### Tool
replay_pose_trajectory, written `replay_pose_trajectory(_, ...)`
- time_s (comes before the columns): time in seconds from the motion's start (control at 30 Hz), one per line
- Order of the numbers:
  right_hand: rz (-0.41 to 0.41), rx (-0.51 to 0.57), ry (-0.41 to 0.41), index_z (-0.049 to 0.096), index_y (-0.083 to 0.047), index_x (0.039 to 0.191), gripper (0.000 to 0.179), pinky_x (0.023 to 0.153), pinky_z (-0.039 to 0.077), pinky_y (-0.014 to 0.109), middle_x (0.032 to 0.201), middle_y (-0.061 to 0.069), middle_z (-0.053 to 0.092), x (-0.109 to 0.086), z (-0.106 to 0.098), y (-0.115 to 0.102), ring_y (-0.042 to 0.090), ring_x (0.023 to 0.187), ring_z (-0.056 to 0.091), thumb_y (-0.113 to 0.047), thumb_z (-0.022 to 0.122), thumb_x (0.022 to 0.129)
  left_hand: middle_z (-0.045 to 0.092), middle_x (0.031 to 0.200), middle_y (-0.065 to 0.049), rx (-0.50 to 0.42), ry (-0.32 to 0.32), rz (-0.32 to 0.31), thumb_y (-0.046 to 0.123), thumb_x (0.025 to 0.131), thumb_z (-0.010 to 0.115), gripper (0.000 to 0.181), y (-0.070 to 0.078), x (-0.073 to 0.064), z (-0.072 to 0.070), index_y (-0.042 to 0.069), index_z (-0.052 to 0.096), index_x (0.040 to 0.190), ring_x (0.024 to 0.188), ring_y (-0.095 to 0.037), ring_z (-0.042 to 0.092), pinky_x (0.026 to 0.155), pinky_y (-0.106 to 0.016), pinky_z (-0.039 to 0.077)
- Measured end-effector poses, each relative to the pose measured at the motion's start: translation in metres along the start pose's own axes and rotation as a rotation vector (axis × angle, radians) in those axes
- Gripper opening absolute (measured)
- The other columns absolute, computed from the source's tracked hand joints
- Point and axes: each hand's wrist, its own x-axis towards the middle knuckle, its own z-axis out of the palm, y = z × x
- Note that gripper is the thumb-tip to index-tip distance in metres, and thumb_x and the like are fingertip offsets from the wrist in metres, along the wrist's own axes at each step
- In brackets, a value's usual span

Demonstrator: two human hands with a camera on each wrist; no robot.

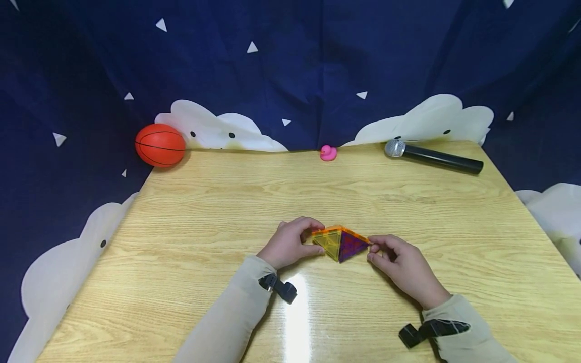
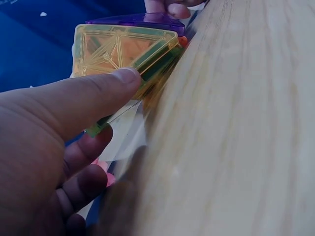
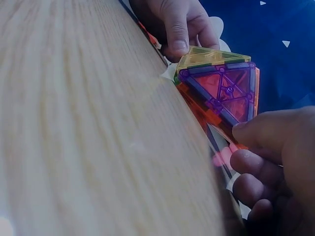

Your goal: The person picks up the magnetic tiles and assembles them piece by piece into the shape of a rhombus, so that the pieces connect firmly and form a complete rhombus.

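Note:
A small build of see-through triangular magnetic tiles stands on the wooden table, joined edge to edge. Its yellow tile (image 1: 330, 244) faces the person on the left and a purple tile (image 1: 351, 244) on the right, with orange and green edges showing behind. My left hand (image 1: 290, 242) pinches the yellow side, thumb in front and a fingertip behind on a green corner. At the other end, my right hand (image 1: 405, 266) pinches the corner of the purple side between thumb and forefinger. Part of the build's back is hidden.
Toward the table's (image 1: 218, 201) far edge sit an orange-red basketball (image 1: 160, 146) at left, a pink toy duck (image 1: 328, 153) in the middle and a black microphone (image 1: 436, 157) at right. Behind hangs a dark blue cloth (image 1: 281, 60) with clouds and triangles.

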Motion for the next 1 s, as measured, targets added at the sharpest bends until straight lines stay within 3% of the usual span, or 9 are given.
replay_pose_trajectory(0.23, 0.025, 0.04, -0.014, 0.065, -0.005, 0.125, 0.036, 0.061, 0.044, 0.024, 0.099, -0.002, 0.07, -0.001, -0.001, 0.001, 0.007, 0.07, 0.052, -0.011, 0.075, 0.091, 0.067, 0.111, 0.015, 0.007, -0.02, -0.009, 0.035, 0.08, 0.086, 0.051, 0.002, 0.001, -0.001, 0.025, 0.066, 0.126, 0.078, -0.009, 0.053, 0.082, -0.035, 0.033)
replay_pose_trajectory(0.37, 0.052, 0.059, -0.046, 0.059, -0.008, 0.136, 0.053, 0.058, 0.043, 0.025, 0.103, 0.0, 0.07, 0.001, 0.003, 0.001, 0.01, 0.067, 0.051, -0.022, 0.078, 0.089, 0.068, 0.118, 0.013, 0.057, -0.032, 0.001, 0.037, 0.079, 0.086, 0.055, 0.003, 0.002, 0.001, 0.025, 0.064, 0.128, 0.089, -0.008, 0.059, 0.085, -0.035, 0.033)
replay_pose_trajectory(0.47, 0.069, 0.037, -0.068, 0.053, -0.011, 0.142, 0.069, 0.055, 0.04, 0.027, 0.091, -0.001, 0.065, 0.005, 0.009, 0.0, 0.012, 0.064, 0.048, -0.032, 0.084, 0.083, 0.069, 0.119, 0.011, 0.094, -0.025, 0.015, 0.039, 0.079, 0.086, 0.057, 0.004, 0.003, 0.004, 0.025, 0.064, 0.129, 0.101, -0.007, 0.062, 0.087, -0.035, 0.033)
replay_pose_trajectory(0.6, 0.078, 0.003, -0.063, 0.052, -0.017, 0.136, 0.074, 0.053, 0.037, 0.028, 0.074, 0.0, 0.052, 0.011, 0.018, -0.004, 0.013, 0.061, 0.044, -0.037, 0.09, 0.075, 0.069, 0.116, 0.01, 0.113, -0.013, 0.018, 0.04, 0.08, 0.085, 0.056, 0.006, 0.003, 0.006, 0.025, 0.063, 0.129, 0.104, -0.009, 0.063, 0.089, -0.036, 0.033)
replay_pose_trajectory(1.0, 0.057, -0.061, -0.055, 0.053, -0.017, 0.138, 0.079, 0.054, 0.036, 0.027, 0.076, 0.002, 0.051, 0.024, 0.03, -0.011, 0.015, 0.064, 0.044, -0.041, 0.09, 0.072, 0.068, 0.11, 0.011, 0.112, 0.011, 0.006, 0.038, 0.08, 0.085, 0.054, 0.007, 0.003, 0.009, 0.024, 0.062, 0.128, 0.1, -0.007, 0.062, 0.087, -0.035, 0.034)
